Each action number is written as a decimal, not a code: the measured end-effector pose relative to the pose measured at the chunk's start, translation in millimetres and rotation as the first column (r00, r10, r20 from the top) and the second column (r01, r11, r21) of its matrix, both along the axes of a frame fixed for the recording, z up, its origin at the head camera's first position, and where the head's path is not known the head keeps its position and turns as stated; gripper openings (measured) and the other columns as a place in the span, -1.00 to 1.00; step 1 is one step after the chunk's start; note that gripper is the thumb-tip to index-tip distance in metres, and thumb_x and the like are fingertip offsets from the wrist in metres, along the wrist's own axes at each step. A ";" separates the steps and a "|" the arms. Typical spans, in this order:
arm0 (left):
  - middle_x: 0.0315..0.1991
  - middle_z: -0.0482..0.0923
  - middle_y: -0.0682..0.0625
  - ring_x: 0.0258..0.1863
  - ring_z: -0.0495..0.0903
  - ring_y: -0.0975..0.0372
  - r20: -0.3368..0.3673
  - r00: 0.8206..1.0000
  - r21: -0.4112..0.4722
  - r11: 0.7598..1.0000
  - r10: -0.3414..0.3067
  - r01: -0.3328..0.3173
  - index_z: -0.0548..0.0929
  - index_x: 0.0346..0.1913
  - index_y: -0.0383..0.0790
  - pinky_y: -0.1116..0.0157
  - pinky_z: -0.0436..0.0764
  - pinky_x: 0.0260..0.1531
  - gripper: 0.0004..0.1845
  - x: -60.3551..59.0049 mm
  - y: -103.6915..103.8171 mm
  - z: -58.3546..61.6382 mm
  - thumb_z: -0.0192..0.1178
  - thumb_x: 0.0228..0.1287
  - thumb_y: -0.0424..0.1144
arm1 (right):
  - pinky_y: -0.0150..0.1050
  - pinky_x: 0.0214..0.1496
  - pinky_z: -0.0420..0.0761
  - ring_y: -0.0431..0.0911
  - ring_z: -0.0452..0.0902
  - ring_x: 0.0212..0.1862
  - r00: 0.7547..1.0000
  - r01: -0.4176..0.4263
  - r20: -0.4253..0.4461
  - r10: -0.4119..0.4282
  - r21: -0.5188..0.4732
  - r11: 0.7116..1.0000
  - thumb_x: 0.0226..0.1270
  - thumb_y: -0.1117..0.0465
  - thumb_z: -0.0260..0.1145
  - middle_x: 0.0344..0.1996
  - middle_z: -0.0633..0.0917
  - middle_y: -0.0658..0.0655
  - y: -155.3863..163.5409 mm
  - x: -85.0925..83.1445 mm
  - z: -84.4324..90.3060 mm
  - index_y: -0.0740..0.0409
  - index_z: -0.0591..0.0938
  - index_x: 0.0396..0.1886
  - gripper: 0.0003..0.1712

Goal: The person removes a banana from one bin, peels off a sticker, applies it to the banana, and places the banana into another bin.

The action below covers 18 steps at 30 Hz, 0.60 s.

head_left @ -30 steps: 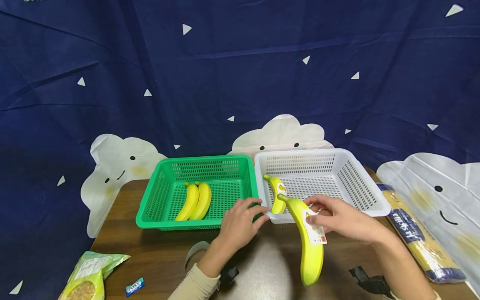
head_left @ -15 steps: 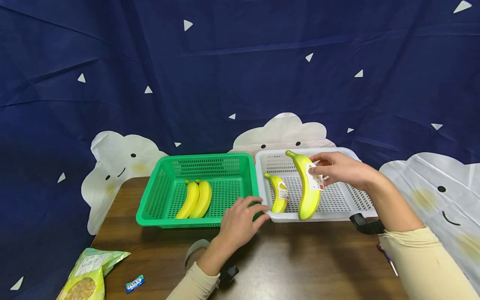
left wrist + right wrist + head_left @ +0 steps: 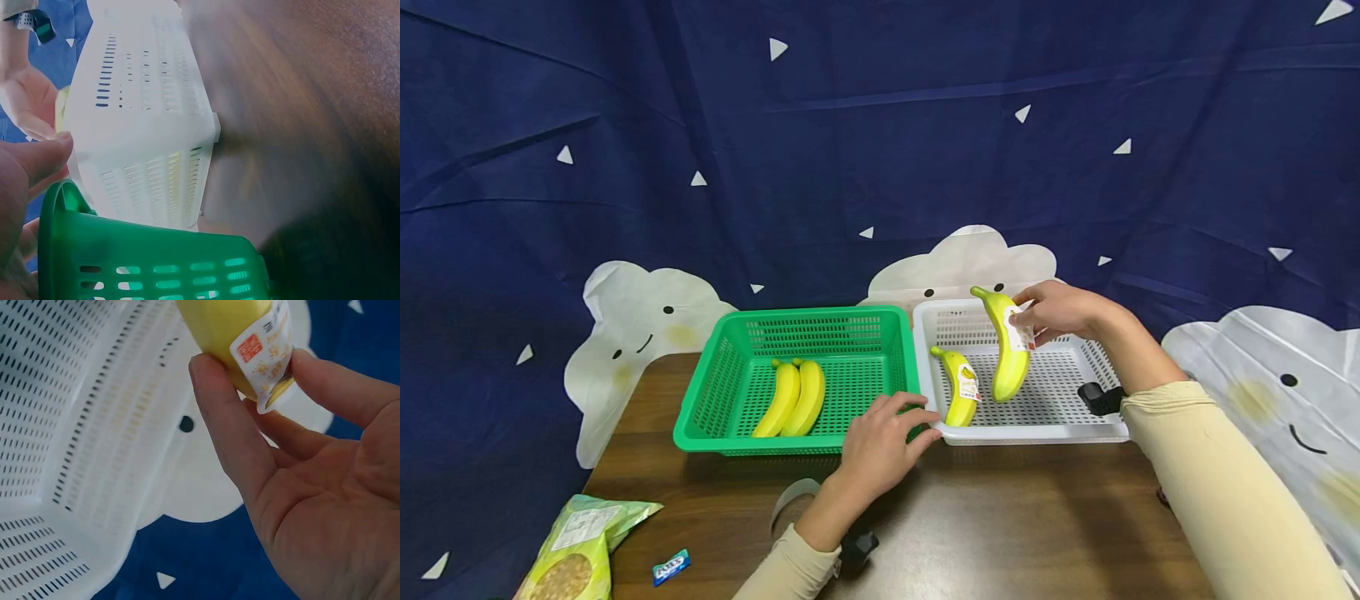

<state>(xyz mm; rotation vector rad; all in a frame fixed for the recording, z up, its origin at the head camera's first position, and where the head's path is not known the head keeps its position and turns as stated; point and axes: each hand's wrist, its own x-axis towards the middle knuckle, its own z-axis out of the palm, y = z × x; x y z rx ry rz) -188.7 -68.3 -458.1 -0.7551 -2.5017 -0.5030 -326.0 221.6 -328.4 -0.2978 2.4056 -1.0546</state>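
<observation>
In the head view my right hand (image 3: 1056,310) pinches a yellow banana (image 3: 1009,358) between thumb and fingers, above the white plastic basket (image 3: 1037,433). The banana has a white label and its stem points up. The right wrist view shows the thumb and fingers on either side of the label (image 3: 265,353). Another labelled banana (image 3: 958,385) lies along the left side of the white basket. Two bananas lie side by side in the green basket (image 3: 775,446). My left hand (image 3: 880,442) rests with loosely bent fingers at the adjoining front corners of both baskets.
A brown wooden table (image 3: 970,517) bears both baskets, which stand side by side. At the front left are a green and yellow bag (image 3: 576,550) and a small blue packet (image 3: 671,567). A dark blue cloth (image 3: 880,150) with white clouds hangs behind.
My right hand has carried the held banana forward and up, from in front of the white basket to above it. The left hand has stayed at the basket corners.
</observation>
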 end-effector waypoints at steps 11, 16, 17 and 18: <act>0.05 0.52 0.23 -0.10 0.50 0.26 0.019 1.000 -0.020 1.000 0.017 -0.016 0.73 -0.04 0.26 0.38 0.48 -0.63 -0.71 0.3 0.2 -1.7 0.21 0.24 0.18 | -0.07 -0.18 0.64 0.06 0.63 -0.26 0.993 0.020 0.115 -0.026 0.052 0.998 0.37 0.37 0.11 -0.18 0.61 0.34 -9.8 -25.2 -34.8 0.61 0.15 0.31 -0.37; 0.05 0.52 0.23 -0.10 0.50 0.26 0.016 1.000 -0.018 1.000 0.018 -0.018 0.73 -0.05 0.26 0.38 0.47 -0.63 -0.71 -0.3 0.4 -1.2 0.22 0.24 0.18 | -0.07 -0.21 0.65 0.06 0.64 -0.30 0.989 0.039 0.134 -0.060 0.160 0.986 0.38 0.39 0.07 -0.25 0.62 0.32 -15.7 -28.9 -50.9 0.60 0.27 0.26 -0.47; 0.05 0.53 0.23 -0.10 0.50 0.26 0.016 1.000 -0.018 1.000 0.019 -0.019 0.73 -0.05 0.26 0.37 0.48 -0.63 -0.71 -0.5 0.4 -0.9 0.22 0.24 0.18 | -0.06 -0.21 0.65 0.07 0.64 -0.29 0.988 0.037 0.138 -0.062 0.180 0.983 0.39 0.39 0.06 -0.25 0.62 0.31 -17.0 -29.2 -53.8 0.60 0.27 0.26 -0.48; 0.05 0.52 0.23 -0.10 0.50 0.26 0.017 1.000 -0.019 1.000 0.020 -0.020 0.73 -0.05 0.26 0.37 0.48 -0.63 -0.71 -0.7 0.3 -0.7 0.22 0.23 0.18 | -0.05 -0.21 0.65 0.09 0.64 -0.29 0.987 0.039 0.146 -0.069 0.197 0.980 0.39 0.39 0.05 -0.26 0.62 0.32 -18.5 -29.3 -56.8 0.59 0.27 0.27 -0.49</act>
